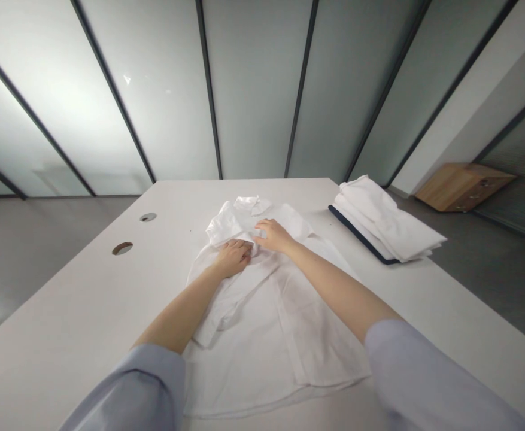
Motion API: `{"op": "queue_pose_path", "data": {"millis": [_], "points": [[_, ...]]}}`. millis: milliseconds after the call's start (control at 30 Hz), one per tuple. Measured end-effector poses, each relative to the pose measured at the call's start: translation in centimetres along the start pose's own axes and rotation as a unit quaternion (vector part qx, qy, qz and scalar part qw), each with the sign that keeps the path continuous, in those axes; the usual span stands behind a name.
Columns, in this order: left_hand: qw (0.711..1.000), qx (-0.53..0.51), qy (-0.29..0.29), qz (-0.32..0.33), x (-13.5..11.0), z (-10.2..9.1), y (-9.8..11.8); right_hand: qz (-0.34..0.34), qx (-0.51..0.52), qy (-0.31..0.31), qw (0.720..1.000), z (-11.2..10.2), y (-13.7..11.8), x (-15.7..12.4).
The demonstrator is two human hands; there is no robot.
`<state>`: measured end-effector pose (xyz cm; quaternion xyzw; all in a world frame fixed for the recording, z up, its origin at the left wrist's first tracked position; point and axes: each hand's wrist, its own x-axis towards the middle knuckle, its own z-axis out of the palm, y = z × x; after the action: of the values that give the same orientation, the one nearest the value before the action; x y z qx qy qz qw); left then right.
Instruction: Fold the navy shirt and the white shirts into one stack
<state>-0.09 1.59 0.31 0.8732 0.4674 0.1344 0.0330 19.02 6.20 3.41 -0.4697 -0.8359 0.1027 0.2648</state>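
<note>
A white shirt (253,353) lies spread on the table, its hem toward me and its collar end at the far side. One sleeve lies folded down over the body, and the cloth near the collar is bunched and creased. My left hand (234,257) is at this bunched part, fingers close together and closed on the cloth, their tips partly hidden under a fold. Just to its right and slightly farther away, my right hand (273,235) has curled fingers and thumb pinching the shirt near the collar.
The white table (78,305) has two round holes on its left side, one a cable hole (122,248). At the right edge lies a stack of folded white garments (383,218) over a dark cloth (361,234). A wooden cabinet (462,185) stands on the floor beyond, near frosted glass panels (253,90).
</note>
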Motion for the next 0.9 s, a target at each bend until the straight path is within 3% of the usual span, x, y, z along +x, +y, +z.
{"op": "queue_pose_path", "data": {"millis": [133, 267, 433, 500, 600, 700, 800, 900], "points": [[1.000, 0.013, -0.013, -0.012, -0.1, 0.0, 0.1, 0.057, 0.033, -0.014, 0.998, 2.8, -1.4, 1.9], [0.999, -0.001, -0.020, -0.036, -0.2, 0.2, -0.4, 0.146, 0.083, 0.084, 0.982, 2.8, 0.1, 1.3], [0.999, -0.001, -0.004, -0.038, -0.1, 0.6, -1.1, 0.215, 0.135, 0.205, 0.945, 0.6, 3.5, -4.7], [0.999, -0.004, -0.002, -0.038, -0.1, 0.6, -1.1, 0.236, 0.144, 0.282, 0.919, -0.5, 4.9, -7.6], [0.999, -0.007, -0.007, -0.037, -0.2, 0.4, -1.0, 0.242, 0.129, 0.336, 0.901, -2.5, 6.2, -9.6], [0.999, -0.004, -0.019, -0.039, -0.3, 0.1, -0.9, 0.155, 0.062, 0.280, 0.945, -3.7, 5.8, -8.1], [0.999, 0.000, -0.024, -0.038, -0.4, 0.1, -0.9, 0.055, 0.003, 0.162, 0.985, -2.9, 3.9, -4.6], [0.999, -0.002, -0.017, -0.035, -0.3, 0.4, -1.1, 0.069, -0.020, 0.051, 0.996, -0.4, 1.8, -1.7]]}}
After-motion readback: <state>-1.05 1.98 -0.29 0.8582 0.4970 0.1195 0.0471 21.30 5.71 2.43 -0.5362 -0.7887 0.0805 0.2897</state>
